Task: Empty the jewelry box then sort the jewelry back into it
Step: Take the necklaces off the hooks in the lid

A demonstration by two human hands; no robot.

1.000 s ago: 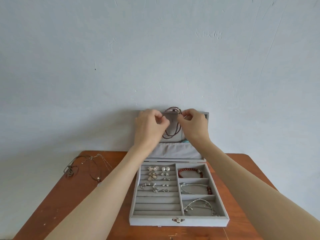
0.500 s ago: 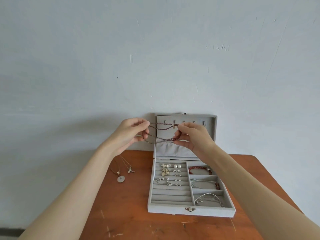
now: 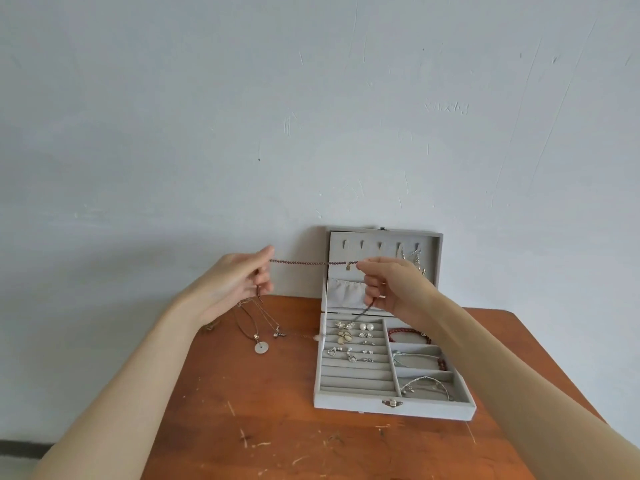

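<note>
1. Left of the jewelry box (image 3: 391, 405), above the table (image 3: 277, 427), both hands hold the dark bead necklace (image 3: 311, 262) stretched taut between them. Left hand (image 3: 239, 282): thumb and forefinger pinch one end, other fingers loosely curled, a strand hanging from the palm. Right hand (image 3: 391, 285): pinches the other end in front of the open lid (image 3: 384, 268), slack strand dropping toward the box's back edge.
2. Risk: strand is under tension. Pull harder and the thread or clasp could give, scattering beads off the table.
3. Risk: the hanging loop under the right hand could catch the earrings (image 3: 349, 336) in the ring rows or the box's back edge, dragging pieces out unsorted.
4. Risk: left-hand tail hangs just above the pendant necklaces (image 3: 259, 327) lying left of the box. Set it down there and the cords tangle.
5. Risk: the chains on the lid hooks (image 3: 414, 259) sit right behind the right hand; a knuckle could snag them.
6. Box looks far from emptied: bracelets (image 3: 420, 358) remain in the right compartments.
</note>
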